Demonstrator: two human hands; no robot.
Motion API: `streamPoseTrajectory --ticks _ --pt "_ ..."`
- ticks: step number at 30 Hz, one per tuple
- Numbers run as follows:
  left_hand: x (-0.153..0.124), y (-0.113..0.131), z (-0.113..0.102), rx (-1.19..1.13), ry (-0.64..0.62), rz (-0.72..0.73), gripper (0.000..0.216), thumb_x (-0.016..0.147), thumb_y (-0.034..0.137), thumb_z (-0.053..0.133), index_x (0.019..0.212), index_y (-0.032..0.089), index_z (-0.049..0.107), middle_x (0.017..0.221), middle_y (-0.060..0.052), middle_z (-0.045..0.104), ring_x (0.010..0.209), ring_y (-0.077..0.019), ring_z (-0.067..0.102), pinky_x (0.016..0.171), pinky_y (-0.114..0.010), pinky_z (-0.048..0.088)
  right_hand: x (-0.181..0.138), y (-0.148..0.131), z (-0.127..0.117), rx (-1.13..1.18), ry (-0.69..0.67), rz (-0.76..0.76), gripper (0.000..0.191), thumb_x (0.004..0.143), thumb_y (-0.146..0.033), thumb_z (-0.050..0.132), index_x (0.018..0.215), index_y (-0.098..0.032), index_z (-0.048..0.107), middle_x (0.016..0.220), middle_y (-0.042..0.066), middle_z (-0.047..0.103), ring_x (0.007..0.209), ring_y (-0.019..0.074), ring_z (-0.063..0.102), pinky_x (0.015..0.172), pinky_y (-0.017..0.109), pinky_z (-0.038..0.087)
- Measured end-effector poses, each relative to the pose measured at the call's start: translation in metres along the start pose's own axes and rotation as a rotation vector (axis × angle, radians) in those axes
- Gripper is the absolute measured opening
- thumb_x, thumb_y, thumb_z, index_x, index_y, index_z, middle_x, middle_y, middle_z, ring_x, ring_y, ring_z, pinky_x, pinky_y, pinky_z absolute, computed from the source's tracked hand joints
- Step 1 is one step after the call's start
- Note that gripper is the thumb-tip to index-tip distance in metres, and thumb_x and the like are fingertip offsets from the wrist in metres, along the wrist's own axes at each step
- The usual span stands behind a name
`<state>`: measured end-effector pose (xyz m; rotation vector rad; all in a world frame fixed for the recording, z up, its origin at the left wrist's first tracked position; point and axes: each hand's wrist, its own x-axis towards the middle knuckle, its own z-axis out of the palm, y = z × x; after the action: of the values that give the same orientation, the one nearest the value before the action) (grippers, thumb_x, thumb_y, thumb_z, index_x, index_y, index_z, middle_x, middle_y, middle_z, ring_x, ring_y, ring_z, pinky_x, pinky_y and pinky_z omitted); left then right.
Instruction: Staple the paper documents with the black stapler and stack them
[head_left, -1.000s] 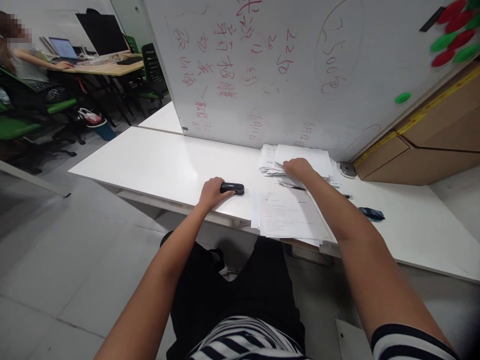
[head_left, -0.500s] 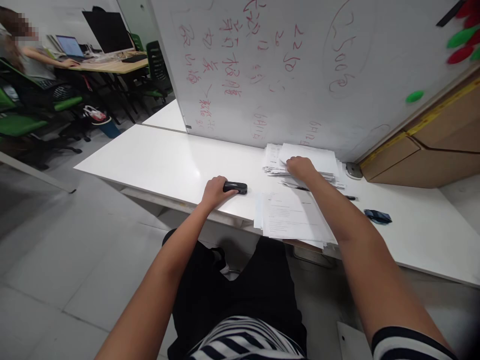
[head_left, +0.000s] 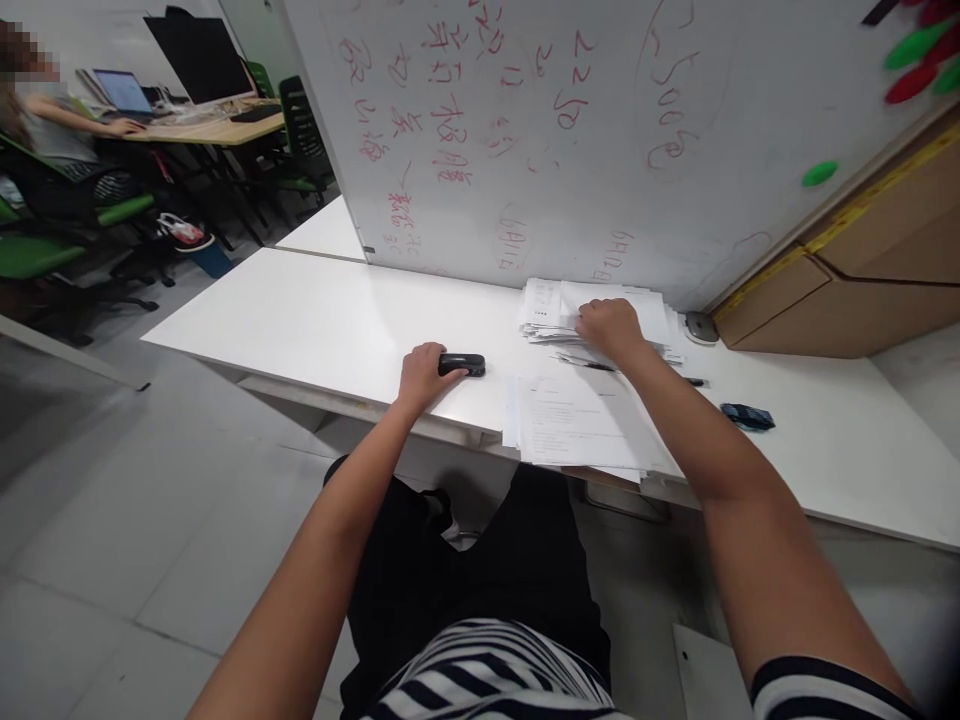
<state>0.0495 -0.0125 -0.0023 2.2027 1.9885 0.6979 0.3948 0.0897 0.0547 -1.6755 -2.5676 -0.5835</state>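
My left hand (head_left: 422, 377) is wrapped round a black stapler (head_left: 463, 364) that lies on the white desk (head_left: 315, 310). Farther right, my right hand (head_left: 609, 326) is at the left part of a thick paper stack (head_left: 551, 328), fingers pinched on the lifted edge of its top sheet (head_left: 646, 306). Nearer to me, a second pile of printed papers (head_left: 570, 425) reaches the desk's front edge. A pen (head_left: 596, 366) lies between the two piles, partly under papers.
A whiteboard (head_left: 480, 150) with red writing stands along the desk's back. Cardboard boxes (head_left: 862, 290), a grey rounded device (head_left: 701, 327) and a dark blue packet (head_left: 748, 416) are to the right. At far left, a person (head_left: 64, 125) sits at another desk beside a blue bin (head_left: 206, 255).
My right hand has shifted slightly right, and the top sheet's edge is now raised in its fingers. My left hand stays on the stapler. The whole view has shifted slightly.
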Motion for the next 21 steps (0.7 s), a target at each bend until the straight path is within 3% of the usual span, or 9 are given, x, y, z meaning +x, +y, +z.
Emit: streamPoseTrajectory --ticks 4,6,8,11,13,17,21 --pt "-0.016 0.017 -0.013 -0.039 0.108 0.098 0.059 0.079 0.051 0.063 0.127 0.02 0.049 0.145 -0.017 0.039 0.138 -0.0365 0.026 0.104 -0.051 0.028 -0.043 -0.025 -0.045 0.13 0.113 -0.009 0.034 0.088 -0.02 0.036 0.096 -0.009 0.068 0.09 0.019 0.066 0.09 0.0307 0.055 0.087 0.043 0.035" --pt "-0.04 0.039 -0.017 -0.209 0.035 0.156 0.052 0.081 0.051 0.061 0.123 0.022 0.053 0.144 -0.016 0.042 0.138 -0.035 0.029 0.105 -0.05 0.03 -0.077 -0.048 -0.068 0.244 0.13 -0.031 0.037 0.09 -0.023 0.033 0.098 -0.014 0.068 0.09 0.017 0.067 0.092 0.0297 0.056 0.096 0.047 0.033" --pt "-0.076 0.071 -0.016 -0.567 -0.066 0.143 0.052 0.084 0.054 0.054 0.126 0.023 0.051 0.138 -0.015 0.05 0.131 -0.0313 0.041 0.104 -0.047 0.035 -0.117 -0.076 -0.084 0.422 0.127 -0.058 0.038 0.092 -0.024 0.032 0.102 -0.021 0.068 0.093 0.012 0.068 0.095 0.0271 0.059 0.106 0.05 0.03" --pt "-0.136 0.118 -0.017 -1.3 -0.177 -0.182 0.068 0.087 0.069 0.034 0.14 0.026 0.037 0.142 -0.012 0.047 0.128 -0.0277 0.046 0.097 -0.043 0.044 -0.178 -0.122 -0.092 0.722 0.081 -0.141 0.032 0.091 -0.03 0.041 0.111 -0.033 0.066 0.11 0.004 0.069 0.108 0.0244 0.06 0.112 0.052 0.03" --pt "-0.169 0.137 -0.023 -1.582 -0.267 -0.417 0.073 0.084 0.075 0.032 0.139 0.027 0.04 0.137 -0.009 0.053 0.124 -0.0267 0.051 0.095 -0.04 0.046 -0.213 -0.155 -0.091 0.928 0.043 -0.196 0.032 0.09 -0.031 0.047 0.117 -0.036 0.064 0.115 0.001 0.068 0.113 0.0243 0.06 0.112 0.052 0.032" --pt "-0.207 0.133 -0.039 -1.665 -0.315 -0.726 0.061 0.078 0.058 0.063 0.127 0.022 0.056 0.119 -0.009 0.066 0.108 -0.026 0.062 0.092 -0.037 0.049 -0.261 -0.215 -0.08 1.102 0.041 -0.253 0.047 0.088 -0.029 0.052 0.135 -0.038 0.051 0.13 0.001 0.061 0.121 0.0263 0.056 0.108 0.053 0.039" --pt "-0.231 0.1 -0.036 -1.625 -0.249 -0.828 0.056 0.075 0.042 0.072 0.124 0.019 0.06 0.111 -0.009 0.07 0.101 -0.0252 0.066 0.092 -0.038 0.05 -0.287 -0.243 -0.062 1.139 0.041 -0.248 0.061 0.084 -0.038 0.062 0.141 -0.039 0.041 0.138 0.004 0.054 0.126 0.0314 0.052 0.112 0.063 0.027"
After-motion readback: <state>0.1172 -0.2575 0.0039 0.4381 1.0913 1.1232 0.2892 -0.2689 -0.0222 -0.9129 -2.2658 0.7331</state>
